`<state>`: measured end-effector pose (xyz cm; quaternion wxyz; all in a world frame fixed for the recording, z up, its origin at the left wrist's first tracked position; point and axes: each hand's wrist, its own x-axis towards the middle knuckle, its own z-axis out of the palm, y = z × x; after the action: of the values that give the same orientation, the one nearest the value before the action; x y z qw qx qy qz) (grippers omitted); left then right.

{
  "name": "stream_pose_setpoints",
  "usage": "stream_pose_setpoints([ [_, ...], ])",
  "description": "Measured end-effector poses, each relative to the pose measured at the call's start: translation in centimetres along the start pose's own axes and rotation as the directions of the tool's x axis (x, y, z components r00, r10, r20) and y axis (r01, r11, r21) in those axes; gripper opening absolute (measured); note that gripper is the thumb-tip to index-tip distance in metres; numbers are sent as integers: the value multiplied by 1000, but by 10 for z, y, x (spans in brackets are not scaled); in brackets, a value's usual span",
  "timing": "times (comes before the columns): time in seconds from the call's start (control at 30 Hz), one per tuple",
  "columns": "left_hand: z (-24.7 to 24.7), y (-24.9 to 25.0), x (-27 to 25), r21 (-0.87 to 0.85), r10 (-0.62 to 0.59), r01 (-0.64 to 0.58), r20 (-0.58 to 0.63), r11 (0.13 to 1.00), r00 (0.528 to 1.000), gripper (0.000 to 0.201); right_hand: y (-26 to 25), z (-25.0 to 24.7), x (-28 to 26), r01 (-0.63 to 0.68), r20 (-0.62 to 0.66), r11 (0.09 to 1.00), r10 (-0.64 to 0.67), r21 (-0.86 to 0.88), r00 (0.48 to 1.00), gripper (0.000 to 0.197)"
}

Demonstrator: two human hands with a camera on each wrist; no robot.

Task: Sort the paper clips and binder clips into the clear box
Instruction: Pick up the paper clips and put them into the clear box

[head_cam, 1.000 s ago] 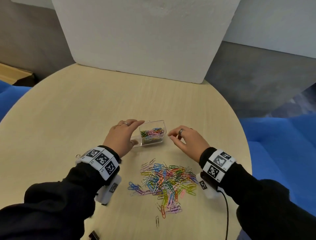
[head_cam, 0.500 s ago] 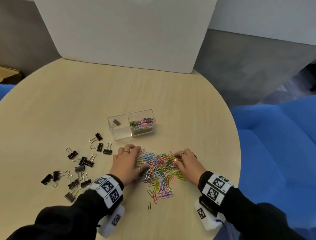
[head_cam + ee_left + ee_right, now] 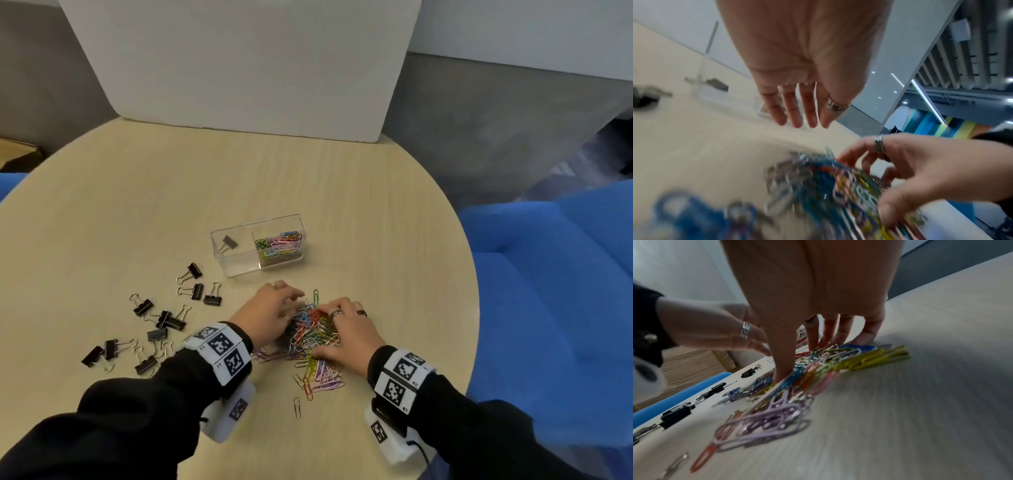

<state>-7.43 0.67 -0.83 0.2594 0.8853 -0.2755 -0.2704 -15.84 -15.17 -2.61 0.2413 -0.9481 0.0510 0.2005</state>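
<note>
While both hands bracket the heap — gather, then lift.

Left hand (image 3: 270,317) fingers extended, relaxed; right hand (image 3: 346,330) spread, fingertips pressing paper clips (image 3: 313,337) on table (image 3: 137,205). Best squeezed inward, scooped low, carried to clear box (image 3: 239,265) right compartment — binder clips (image 3: 161,320) lying left, apart.

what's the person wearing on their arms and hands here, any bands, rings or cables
Both arms are in black long sleeves. Each wrist carries a white band printed with square black-and-white markers, with a white camera block strapped beneath; a black cable runs from the right one. The left hand wears silver rings, and the right hand a silver ring and a dark one.
</note>
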Motion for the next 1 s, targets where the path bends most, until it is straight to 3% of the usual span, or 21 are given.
stream_pose_setpoints([
  [0.1, -29, 1, -3, 59, 70, -60, -171, 996, 983, 37, -6, 1, 3, 27, -23, 998, -26, 57, 999, 55],
  [0.17, -51, 1, -2, 107, 118, -89, -313, 990, 943, 35, -9, -2, 5, 22, -9, 993, -21, 113, 1000, 43],
  [0.3, -84, -5, 5, 202, 111, -11, -491, 979, 864, 37, -10, -11, 10, -30, 16, 982, 27, 189, 999, 29],
  [0.37, -92, -11, 11, 241, 32, 96, -479, 966, 877, 45, -11, -17, 13, -57, 22, 971, 53, 234, 998, 27],
  [0.43, -96, -19, 15, 285, -66, 189, -391, 940, 918, 63, -11, -21, 15, -84, 17, 952, 82, 295, 996, 25],
  [0.53, -94, -31, 22, 281, -166, 232, -242, 931, 956, 79, -13, -30, 18, -93, -28, 934, 109, 346, 994, 19],
  [0.8, -85, -42, 17, 119, -126, 157, -232, 980, 964, 74, -38, -72, 36, 51, -230, 905, 53, 423, 972, 16],
  [0.9, -83, -43, 13, 118, -115, 144, -224, 982, 968, 74, -56, -88, 55, 160, -354, 911, -17, 380, 935, 16],
  [1.0, -81, -45, 11, 115, -101, 129, -220, 985, 970, 75, -75, -91, 72, 220, -374, 919, -88, 327, 923, 19],
])
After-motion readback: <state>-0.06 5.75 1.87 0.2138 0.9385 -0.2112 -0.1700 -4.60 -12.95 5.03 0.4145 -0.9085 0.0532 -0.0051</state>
